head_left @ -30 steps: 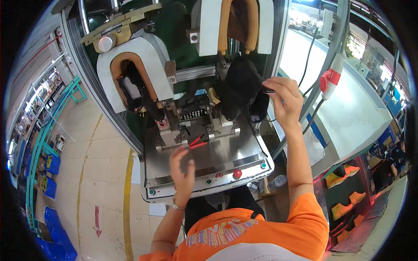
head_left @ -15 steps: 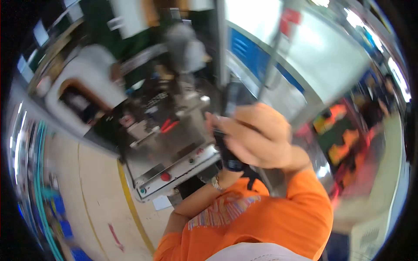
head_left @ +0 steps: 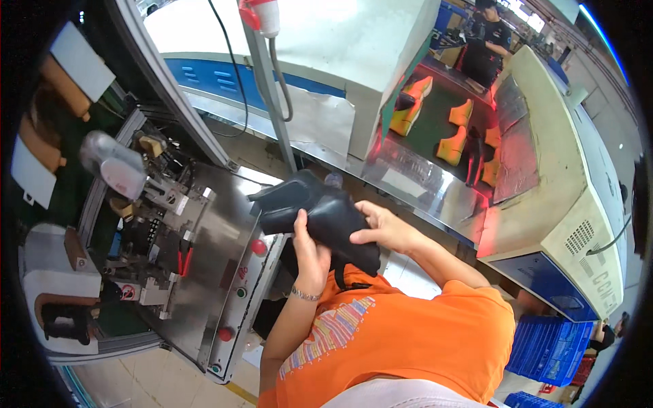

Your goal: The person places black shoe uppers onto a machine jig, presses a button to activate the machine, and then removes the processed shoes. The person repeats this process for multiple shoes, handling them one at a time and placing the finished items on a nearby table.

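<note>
A glossy black leather boot (head_left: 337, 223) hangs in front of my chest, tilted, its narrower part pointing left. My left hand (head_left: 310, 253) grips it from below, thumb up along its side and the other fingers partly hidden behind it. On the boot's right side my right hand (head_left: 389, 230) holds on, thumb and fingers closed on the black leather. A metal watch band (head_left: 305, 294) circles my left wrist. Just left of the boot is the steel front of a machine (head_left: 221, 272) with red and green buttons.
Clamps and a red-handled tool (head_left: 183, 258) sit on the machine. Beyond, a conveyor (head_left: 432, 139) carries several yellow-orange shoes (head_left: 452, 145) under red light, beside a beige housing (head_left: 568, 197). A metal post (head_left: 269, 88) stands ahead. Blue crates (head_left: 551, 350) are stacked right; a co-worker (head_left: 493, 34) stands far back.
My view has swung right, bringing the conveyor nearer the middle. The blurred black thing at my raised right hand now shows as a boot, lower and in both hands.
</note>
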{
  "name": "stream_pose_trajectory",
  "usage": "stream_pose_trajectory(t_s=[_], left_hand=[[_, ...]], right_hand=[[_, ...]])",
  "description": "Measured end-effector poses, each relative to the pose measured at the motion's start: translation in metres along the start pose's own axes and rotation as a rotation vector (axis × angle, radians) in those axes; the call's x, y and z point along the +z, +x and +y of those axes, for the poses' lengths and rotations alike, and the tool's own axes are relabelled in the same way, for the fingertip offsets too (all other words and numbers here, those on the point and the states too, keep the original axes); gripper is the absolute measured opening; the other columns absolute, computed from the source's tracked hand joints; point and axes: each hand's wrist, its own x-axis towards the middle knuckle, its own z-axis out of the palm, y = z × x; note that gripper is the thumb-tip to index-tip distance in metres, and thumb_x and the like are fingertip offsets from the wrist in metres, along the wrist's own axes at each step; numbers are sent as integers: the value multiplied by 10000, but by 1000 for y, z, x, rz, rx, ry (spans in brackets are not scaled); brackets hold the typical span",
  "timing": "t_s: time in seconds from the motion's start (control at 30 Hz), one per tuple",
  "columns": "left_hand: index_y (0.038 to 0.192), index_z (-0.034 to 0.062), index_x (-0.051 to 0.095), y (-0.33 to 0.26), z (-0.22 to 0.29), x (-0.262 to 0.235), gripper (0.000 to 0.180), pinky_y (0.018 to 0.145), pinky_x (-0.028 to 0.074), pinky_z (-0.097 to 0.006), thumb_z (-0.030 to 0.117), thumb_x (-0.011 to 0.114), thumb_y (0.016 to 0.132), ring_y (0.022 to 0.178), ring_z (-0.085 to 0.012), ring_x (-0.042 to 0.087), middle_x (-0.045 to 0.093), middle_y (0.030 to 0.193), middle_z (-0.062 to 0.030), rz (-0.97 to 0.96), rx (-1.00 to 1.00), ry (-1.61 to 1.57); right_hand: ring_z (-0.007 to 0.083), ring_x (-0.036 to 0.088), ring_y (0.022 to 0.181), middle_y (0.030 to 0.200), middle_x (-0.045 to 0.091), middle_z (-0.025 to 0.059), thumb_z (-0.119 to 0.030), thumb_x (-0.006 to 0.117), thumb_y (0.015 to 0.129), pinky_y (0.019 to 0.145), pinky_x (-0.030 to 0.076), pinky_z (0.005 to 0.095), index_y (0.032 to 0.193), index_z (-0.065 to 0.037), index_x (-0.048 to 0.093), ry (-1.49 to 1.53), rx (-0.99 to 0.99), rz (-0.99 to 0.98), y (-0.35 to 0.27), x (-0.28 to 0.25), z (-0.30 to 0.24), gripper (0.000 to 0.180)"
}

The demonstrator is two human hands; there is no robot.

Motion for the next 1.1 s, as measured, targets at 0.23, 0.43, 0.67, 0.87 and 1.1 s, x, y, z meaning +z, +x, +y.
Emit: stream_pose_trajectory(t_s=[0.23, 0.43, 0.67, 0.87, 1.1], left_hand=[[1252, 69, 284, 23, -36, -80, 510, 955, 290, -570, 292, 505, 851, 1223, -269, 311, 292, 1317, -115, 112, -478, 88], [1244, 134, 344, 23, 2, -135, 394, 952, 309, -533, 207, 459, 875, 1194, -231, 368, 370, 1292, -79, 296, -347, 76], [1142, 136, 448, 19, 30, -145, 274, 933, 338, -489, 204, 459, 877, 1169, -198, 390, 419, 1266, -53, 247, -199, 181], [1247, 133, 374, -34, 26, -195, 412, 966, 314, -435, 206, 491, 859, 1205, -205, 355, 412, 1276, -49, 418, -289, 320], [1171, 174, 451, -82, 23, -220, 359, 969, 313, -434, 136, 534, 824, 1162, -204, 390, 444, 1234, -12, 547, -216, 287]], right_hand=[[151, 559, 742, 853, 584, 83, -67, 661, 653, 659, 455, 270, 980, 21, 539, -111, 28, 722, -4, -126, 12, 360], [181, 572, 731, 825, 607, 107, -150, 653, 675, 632, 454, 316, 941, 6, 563, -565, -179, 1109, 32, -346, -46, 321], [247, 582, 913, 1021, 581, 159, -274, 635, 736, 759, 466, 348, 1131, 6, 493, -361, -132, 1353, 125, -504, -11, 504], [223, 490, 1068, 1207, 482, 103, -351, 509, 843, 848, 405, 346, 1292, -66, 364, -240, -409, 1150, 238, -480, 42, 551], [240, 359, 1197, 1301, 381, 134, -577, 245, 864, 999, 257, 321, 1319, -13, 291, 123, -304, 877, 328, -522, 84, 726]])
